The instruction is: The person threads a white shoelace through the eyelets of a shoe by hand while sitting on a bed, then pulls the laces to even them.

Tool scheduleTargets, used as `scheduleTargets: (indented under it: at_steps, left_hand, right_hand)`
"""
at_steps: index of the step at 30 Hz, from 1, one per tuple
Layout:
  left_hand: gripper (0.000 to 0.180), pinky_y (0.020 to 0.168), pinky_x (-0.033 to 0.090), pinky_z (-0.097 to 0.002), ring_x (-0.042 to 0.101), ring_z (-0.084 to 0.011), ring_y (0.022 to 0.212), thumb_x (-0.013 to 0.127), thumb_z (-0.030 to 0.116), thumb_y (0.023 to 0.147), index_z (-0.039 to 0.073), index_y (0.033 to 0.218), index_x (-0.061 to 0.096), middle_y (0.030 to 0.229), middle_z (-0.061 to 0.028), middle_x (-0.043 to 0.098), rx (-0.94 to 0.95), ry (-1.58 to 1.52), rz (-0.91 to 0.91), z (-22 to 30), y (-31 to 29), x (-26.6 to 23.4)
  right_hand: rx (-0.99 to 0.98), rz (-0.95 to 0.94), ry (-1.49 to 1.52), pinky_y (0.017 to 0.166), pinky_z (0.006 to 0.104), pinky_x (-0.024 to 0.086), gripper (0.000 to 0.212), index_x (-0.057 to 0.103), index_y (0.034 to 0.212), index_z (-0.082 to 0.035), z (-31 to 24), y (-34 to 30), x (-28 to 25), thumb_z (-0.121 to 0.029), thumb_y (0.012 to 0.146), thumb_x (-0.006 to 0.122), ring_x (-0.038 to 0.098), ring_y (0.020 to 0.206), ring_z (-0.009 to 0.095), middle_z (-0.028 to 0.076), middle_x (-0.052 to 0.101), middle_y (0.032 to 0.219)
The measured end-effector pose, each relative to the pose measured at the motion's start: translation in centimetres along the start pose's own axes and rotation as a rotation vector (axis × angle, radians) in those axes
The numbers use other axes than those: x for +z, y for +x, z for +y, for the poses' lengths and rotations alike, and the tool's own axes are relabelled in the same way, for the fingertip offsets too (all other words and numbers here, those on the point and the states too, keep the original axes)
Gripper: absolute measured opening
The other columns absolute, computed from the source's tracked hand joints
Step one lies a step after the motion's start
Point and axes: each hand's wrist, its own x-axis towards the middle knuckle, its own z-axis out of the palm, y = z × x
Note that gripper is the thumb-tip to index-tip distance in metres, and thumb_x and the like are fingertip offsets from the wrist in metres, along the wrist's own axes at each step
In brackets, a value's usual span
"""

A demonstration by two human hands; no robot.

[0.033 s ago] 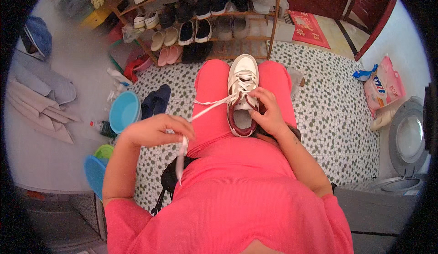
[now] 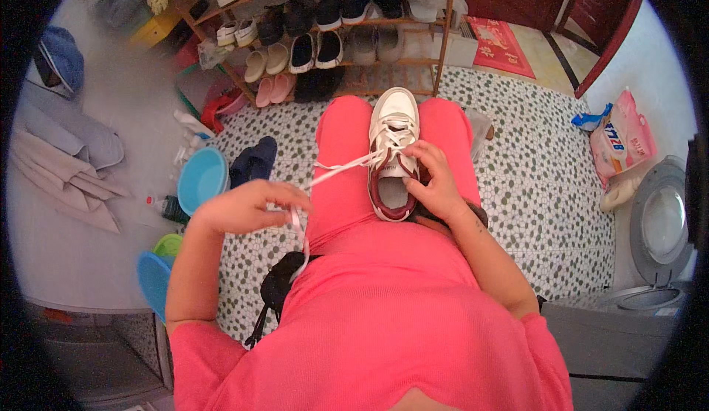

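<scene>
A white sneaker (image 2: 394, 108) with dark red trim lies on my lap, toe pointing away from me. Its white shoelace (image 2: 346, 166) crosses the upper, then runs taut to the left. My left hand (image 2: 255, 206) is closed on that lace, out beside my left thigh. Below the fingers, the loose lace end dangles near a black item with straps (image 2: 279, 282). My right hand (image 2: 442, 188) grips the sneaker on its right side near the collar. Its fingertips rest by the upper eyelets and the thumb is at the opening. Part of a dark item shows under the heel.
Ahead stands a wooden rack (image 2: 439, 56) of several shoes. Left of my knees are navy slippers (image 2: 255, 163), a blue basin (image 2: 202, 182) and a bottle (image 2: 168, 208). A pink bag (image 2: 624, 141) leans at the right wall, beside an appliance with a raised round lid (image 2: 659, 223).
My left hand has shifted slightly up and left with the lace. The dangling lace end has swung. My right hand and the sneaker have stayed in place.
</scene>
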Motion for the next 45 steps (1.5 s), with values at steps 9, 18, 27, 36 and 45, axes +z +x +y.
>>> scheduleTargets:
  at_steps: [9, 18, 27, 36, 45]
  left_hand:
    - [0.015, 0.087, 0.039, -0.0315, 0.053, -0.019, 0.099, 0.054, -0.009, 0.067, 0.002, 0.076, 0.058, 0.105, -0.0107, 0.057, 0.339, -0.205, 0.708, -0.6, 5.1, 1.3]
    - [0.008, 0.076, 0.043, -0.0286, 0.053, -0.0154, 0.085, 0.059, 0.006, 0.078, 0.0, 0.082, 0.059, 0.09, -0.0088, 0.056, 0.406, -0.807, 0.549, 0.5, 7.7, 3.0]
    - [0.033, 0.089, 0.038, -0.0367, 0.051, -0.0294, 0.1, 0.061, 0.013, 0.075, 0.0, 0.104, 0.055, 0.102, -0.0156, 0.055, 0.244, -0.001, 0.671, 1.0, 9.8, 5.3]
    - [0.047, 0.092, 0.037, -0.0416, 0.045, -0.035, 0.106, 0.062, 0.009, 0.07, 0.003, 0.114, 0.047, 0.109, -0.0181, 0.049, 0.129, 0.156, 0.763, -3.2, 15.8, 8.8]
    - [0.047, 0.093, 0.035, -0.0412, 0.042, -0.0361, 0.107, 0.057, 0.006, 0.067, 0.001, 0.112, 0.045, 0.111, -0.0191, 0.045, 0.121, 0.214, 0.953, -4.3, 15.4, 10.6]
  right_hand:
    - [0.003, 0.047, -0.155, 0.09, 0.0405, 0.035, 0.035, 0.057, 0.105, -0.007, -2.6, 0.9, 0.5, -0.014, 0.071, 0.062, 0.044, 0.106, 0.032, 0.014, 0.049, 0.11]
    - [-0.169, -0.019, -0.48, 0.077, 0.0416, 0.038, 0.016, 0.057, 0.083, -0.006, -4.3, 3.1, 0.1, -0.01, 0.068, 0.06, 0.049, 0.092, 0.03, 0.009, 0.053, 0.094]
    - [0.013, -0.1, 0.319, 0.08, 0.0338, 0.037, 0.019, 0.045, 0.067, -0.005, -1.6, 3.3, 0.0, -0.009, 0.072, 0.062, 0.049, 0.086, 0.023, 0.007, 0.053, 0.08]
    - [0.619, 0.343, 0.926, 0.064, 0.0301, 0.05, 0.007, 0.046, 0.083, -0.009, 0.1, 2.7, -1.2, -0.004, 0.081, 0.051, 0.057, 0.074, 0.018, 0.006, 0.055, 0.09]
    - [0.169, 0.269, 0.362, 0.083, 0.031, 0.041, 0.028, 0.055, 0.098, -0.007, -0.4, 2.5, -2.3, 0.0, 0.071, 0.048, 0.051, 0.096, 0.02, 0.007, 0.051, 0.104]
